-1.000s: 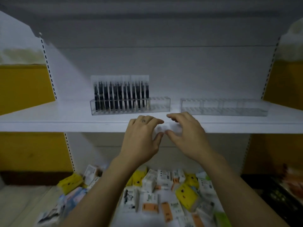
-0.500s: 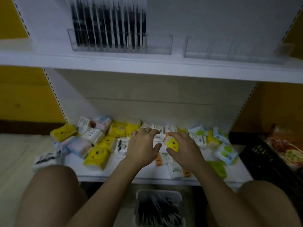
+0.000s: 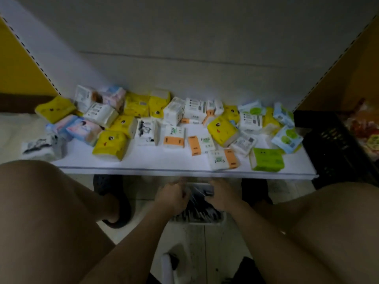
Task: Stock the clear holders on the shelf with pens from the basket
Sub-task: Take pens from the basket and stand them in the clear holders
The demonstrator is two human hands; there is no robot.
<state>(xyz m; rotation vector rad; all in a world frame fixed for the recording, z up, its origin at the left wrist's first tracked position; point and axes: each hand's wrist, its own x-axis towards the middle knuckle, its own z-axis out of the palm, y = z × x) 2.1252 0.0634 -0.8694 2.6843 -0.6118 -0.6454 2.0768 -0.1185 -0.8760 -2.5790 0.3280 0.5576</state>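
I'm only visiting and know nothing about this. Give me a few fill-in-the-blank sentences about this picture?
1. The left hand and right hand are down in the ____ of pens.
2. The green pack lies near the ____ end of the shelf.
3. The crate beside the shelf is ____ in colour.

Missing words: basket; right; black.

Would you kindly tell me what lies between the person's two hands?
In the head view, the pens in the white basket lie between the left hand and right hand.
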